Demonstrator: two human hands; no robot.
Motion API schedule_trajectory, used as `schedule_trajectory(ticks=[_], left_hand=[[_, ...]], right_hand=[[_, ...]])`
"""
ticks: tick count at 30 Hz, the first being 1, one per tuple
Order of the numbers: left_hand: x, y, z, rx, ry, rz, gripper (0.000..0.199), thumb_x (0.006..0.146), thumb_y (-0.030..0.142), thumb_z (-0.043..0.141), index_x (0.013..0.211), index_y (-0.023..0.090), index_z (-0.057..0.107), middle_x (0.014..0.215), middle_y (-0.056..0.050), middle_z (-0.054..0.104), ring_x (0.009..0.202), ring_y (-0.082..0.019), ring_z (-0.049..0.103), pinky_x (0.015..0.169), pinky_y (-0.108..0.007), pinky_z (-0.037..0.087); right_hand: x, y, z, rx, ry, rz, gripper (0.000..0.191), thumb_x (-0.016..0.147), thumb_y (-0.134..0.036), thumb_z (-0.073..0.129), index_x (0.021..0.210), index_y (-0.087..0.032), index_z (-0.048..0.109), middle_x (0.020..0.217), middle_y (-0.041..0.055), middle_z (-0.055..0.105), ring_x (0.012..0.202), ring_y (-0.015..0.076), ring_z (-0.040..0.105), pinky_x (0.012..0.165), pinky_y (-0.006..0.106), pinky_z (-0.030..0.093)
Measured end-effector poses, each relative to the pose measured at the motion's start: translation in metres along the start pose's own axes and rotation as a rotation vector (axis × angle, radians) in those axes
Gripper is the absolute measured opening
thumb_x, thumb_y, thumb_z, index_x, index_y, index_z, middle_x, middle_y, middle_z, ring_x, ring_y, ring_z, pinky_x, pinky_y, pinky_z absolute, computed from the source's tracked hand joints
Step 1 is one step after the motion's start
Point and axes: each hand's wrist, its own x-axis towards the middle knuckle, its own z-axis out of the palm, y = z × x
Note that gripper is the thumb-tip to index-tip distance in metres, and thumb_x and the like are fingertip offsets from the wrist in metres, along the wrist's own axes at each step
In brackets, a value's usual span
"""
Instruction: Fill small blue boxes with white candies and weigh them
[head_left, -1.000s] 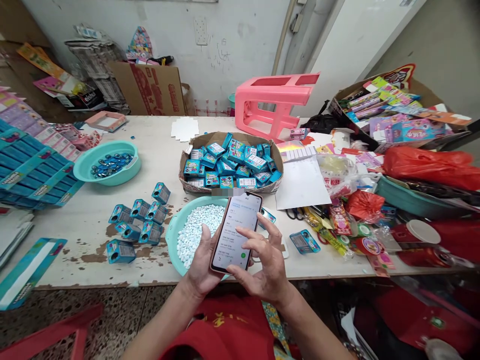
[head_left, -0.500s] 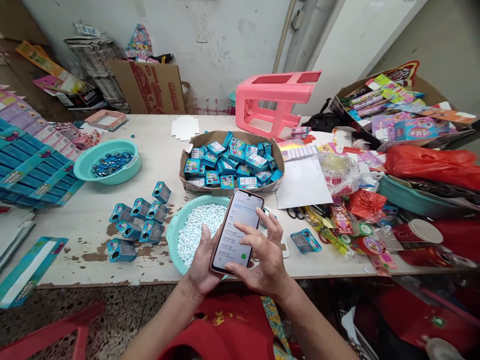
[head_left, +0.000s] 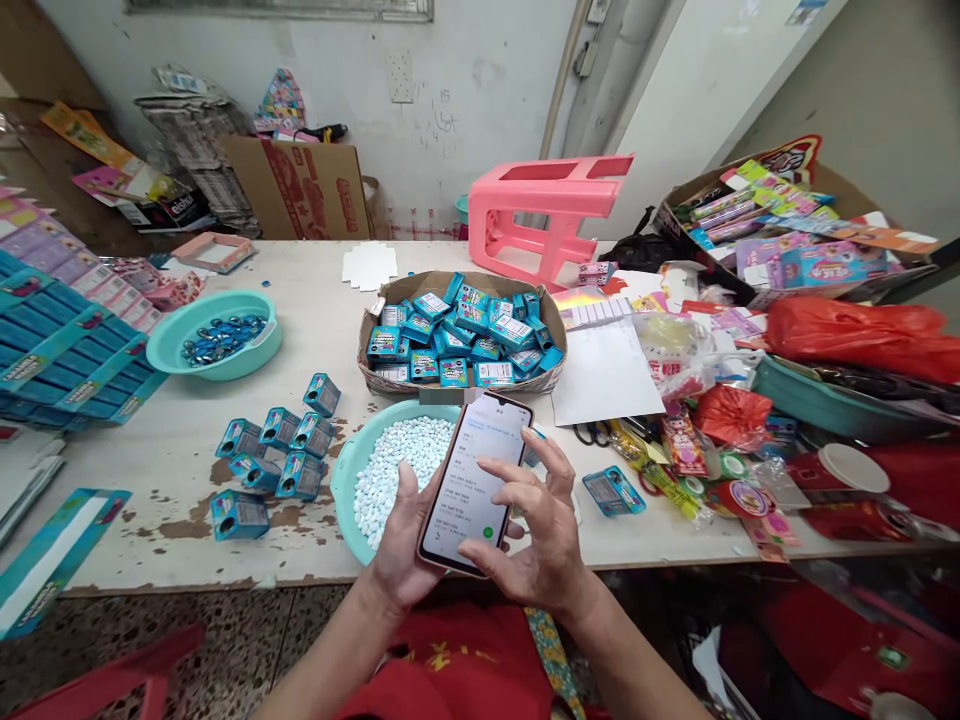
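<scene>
A smartphone with a lit white screen showing a list of text rests in my left hand, which grips it from the left side and below. Over the screen hovers my right hand, its fingers spread and curled; its thumb is close to the lower edge of the glass, and I cannot tell whether it touches. Beneath the phone stands a turquoise basin of small white pellets, partly hidden by my hands. Several small blue boxes stand to the left of the basin.
Behind the basin is a cut-down carton full of blue boxes. A second turquoise basin holds shiny blue wrapped pieces. A pink stool lies on its side at the back. Packets, scissors and red bags crowd the right.
The view has tilted up slightly, so the table sits lower in the picture. My left hand still holds the phone, and my right fingers stay over the screen with little shift.
</scene>
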Motion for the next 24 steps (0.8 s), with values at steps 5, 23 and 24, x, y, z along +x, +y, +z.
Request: schedule_trajectory(ticks=[5,23,24], left_hand=[[0.0021,-0.0005,0.0030,0.008,0.028,0.002,0.069,0.088,0.062,0.028,0.137,0.016,0.045,0.128,-0.015,0.056,0.119,-0.029,0.050,0.101,-0.042,0.035],[0.0039,0.0066,0.0003,0.015,-0.010,-0.018,0.070,0.086,0.065,0.029,0.136,0.019,0.046,0.125,-0.016,0.058,0.110,-0.031,0.056,0.097,-0.048,0.038],[0.0038,0.0072,0.0000,0.014,-0.015,-0.016,0.070,0.086,0.065,0.029,0.137,0.019,0.045,0.125,-0.016,0.058,0.110,-0.032,0.057,0.096,-0.049,0.038]], right_hand=[[0.0006,-0.0008,-0.0008,-0.012,-0.016,-0.042,0.043,0.070,-0.049,0.072,0.094,-0.025,0.046,0.109,0.0064,0.069,0.132,0.0353,0.035,0.105,0.062,0.024],[0.0015,0.0025,-0.0009,0.010,0.032,0.004,0.037,0.078,-0.051,0.063,0.099,-0.024,0.049,0.107,0.0093,0.067,0.129,0.0354,0.038,0.102,0.062,0.028],[0.0006,0.0027,-0.0002,0.012,0.035,0.015,0.035,0.079,-0.049,0.062,0.099,-0.023,0.049,0.107,0.0097,0.067,0.129,0.0352,0.039,0.102,0.062,0.029]])
